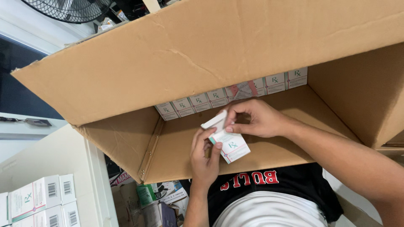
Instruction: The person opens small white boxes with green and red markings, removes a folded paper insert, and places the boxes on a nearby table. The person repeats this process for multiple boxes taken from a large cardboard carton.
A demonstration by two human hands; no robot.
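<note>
Cluttered storage space surrounds a large cardboard carton (202, 63) that fills most of the view, its wide flap raised toward the far side and its brown floor mostly bare. Along the carton's far inner wall runs a row of small white boxes (235, 96), packed side by side, with a slip of printed paper (245, 89) lying against them near the middle.

Both hands meet over the carton's floor, near its front edge. The left hand (205, 157) reaches up from below and grips a small white box (231, 145) with teal markings, fingers curled around its lower-left end. The right hand (254, 120) comes in from the right, its forearm crossing the carton's front edge, and pinches the open end flap (215, 120) of the same box between thumb and fingertips. The box is held tilted, clear of the carton floor.

Lower left, on a pale counter (63, 155), stands a stack of similar white boxes (40, 201). A black fan (69, 10) sits at upper left. Below the carton, a black shirt and white shorts show.
</note>
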